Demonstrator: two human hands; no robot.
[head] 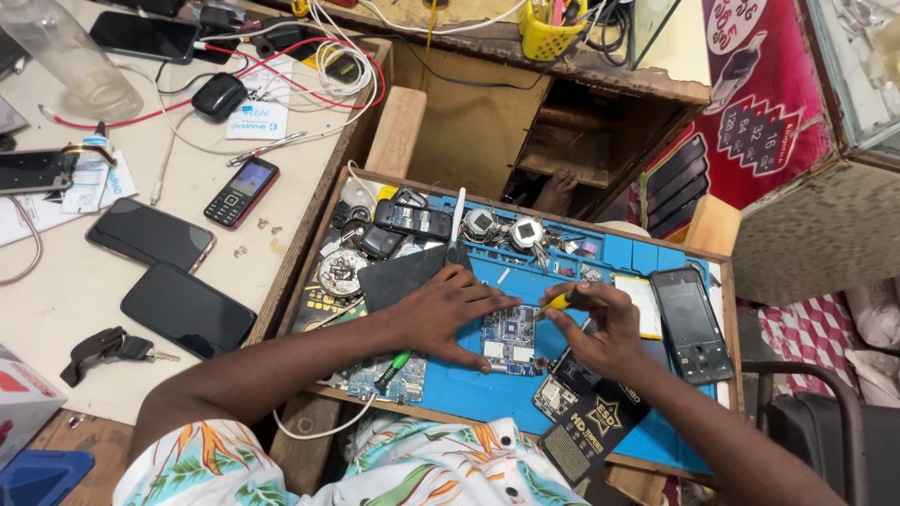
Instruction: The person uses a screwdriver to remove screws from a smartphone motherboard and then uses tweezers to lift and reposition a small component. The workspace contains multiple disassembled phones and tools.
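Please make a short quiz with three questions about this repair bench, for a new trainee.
1. True or false: the left hand rests flat beside the circuit board.
2. What does the right hand pinch in its fingers?
A. a yellow-handled screwdriver
B. a key
C. a bottle
3. What colour is the work mat under the board?

Key
1. True
2. A
3. Blue

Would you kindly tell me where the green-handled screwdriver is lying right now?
In the head view, the green-handled screwdriver lies on the blue mat, just under the left hand's wrist, beside a circuit board at the mat's near-left corner.
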